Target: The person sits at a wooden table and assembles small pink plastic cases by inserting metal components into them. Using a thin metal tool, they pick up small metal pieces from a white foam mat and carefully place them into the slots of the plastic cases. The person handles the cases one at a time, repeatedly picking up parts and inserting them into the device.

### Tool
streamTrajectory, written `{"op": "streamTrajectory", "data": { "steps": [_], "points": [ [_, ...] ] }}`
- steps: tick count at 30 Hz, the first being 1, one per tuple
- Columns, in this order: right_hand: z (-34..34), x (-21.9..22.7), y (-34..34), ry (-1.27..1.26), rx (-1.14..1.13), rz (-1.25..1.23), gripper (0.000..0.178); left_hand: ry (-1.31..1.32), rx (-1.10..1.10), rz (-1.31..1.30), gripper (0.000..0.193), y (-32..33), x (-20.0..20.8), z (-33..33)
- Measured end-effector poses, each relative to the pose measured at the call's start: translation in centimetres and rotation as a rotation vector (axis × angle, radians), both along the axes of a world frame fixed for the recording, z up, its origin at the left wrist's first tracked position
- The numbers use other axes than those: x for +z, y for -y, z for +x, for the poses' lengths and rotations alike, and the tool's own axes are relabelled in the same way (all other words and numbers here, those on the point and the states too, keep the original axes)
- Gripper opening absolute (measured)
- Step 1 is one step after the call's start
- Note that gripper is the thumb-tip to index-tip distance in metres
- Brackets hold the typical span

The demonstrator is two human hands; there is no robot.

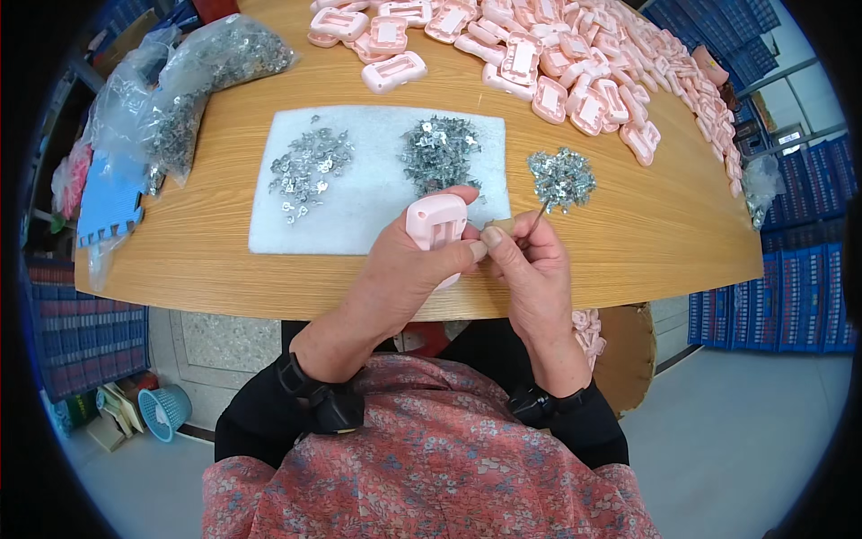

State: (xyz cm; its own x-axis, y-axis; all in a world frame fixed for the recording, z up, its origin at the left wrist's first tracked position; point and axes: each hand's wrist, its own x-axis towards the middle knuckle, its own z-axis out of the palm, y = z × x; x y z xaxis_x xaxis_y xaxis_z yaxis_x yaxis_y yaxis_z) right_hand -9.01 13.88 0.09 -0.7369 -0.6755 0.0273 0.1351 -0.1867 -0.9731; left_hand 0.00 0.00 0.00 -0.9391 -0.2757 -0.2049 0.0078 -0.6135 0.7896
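My left hand (409, 256) is closed round a pink plastic casing (437, 218), held upright with its recessed slots showing. My right hand (536, 274) touches the casing's right side, its thumb and fingers pinched together. Tan wrapping covers a fingertip there. A thin dark rod-like tool (540, 216) sticks out of the right hand's grip, toward a clump of small shiny metal pieces (561, 180); whether it touches them I cannot tell. Beyond my hands, a white foam sheet (364, 202) bears a loose pile of metal pieces (310, 171) and a denser pile of metal pieces (440, 153).
Many pink casings (588, 99) heap across the table's far right. Clear plastic bags of metal pieces (211, 81) lie at the far left, beside a blue foam mat (109, 202). An open cardboard box (628, 355) stands below the table's near edge, with pink casings inside.
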Motion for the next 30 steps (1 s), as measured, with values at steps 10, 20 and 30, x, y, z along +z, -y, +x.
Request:
{"op": "streamTrajectory", "data": {
  "steps": [10,20,30],
  "points": [
    [1.3,-1.6,1.7,-0.4,-0.214,0.044,0.01,0.038,0.058,-0.045,0.062,0.5,-0.4,0.8],
    [-1.1,-0.6,-3.3,-0.445,-0.04,0.124,0.012,0.135,-0.105,-0.654,0.062,-0.8,1.2,-0.5],
    [-2.2,1.5,-7.1,-0.075,0.364,0.386,0.013,0.241,-0.419,-0.761,0.052,-3.1,4.3,-0.9]
  ]
}}
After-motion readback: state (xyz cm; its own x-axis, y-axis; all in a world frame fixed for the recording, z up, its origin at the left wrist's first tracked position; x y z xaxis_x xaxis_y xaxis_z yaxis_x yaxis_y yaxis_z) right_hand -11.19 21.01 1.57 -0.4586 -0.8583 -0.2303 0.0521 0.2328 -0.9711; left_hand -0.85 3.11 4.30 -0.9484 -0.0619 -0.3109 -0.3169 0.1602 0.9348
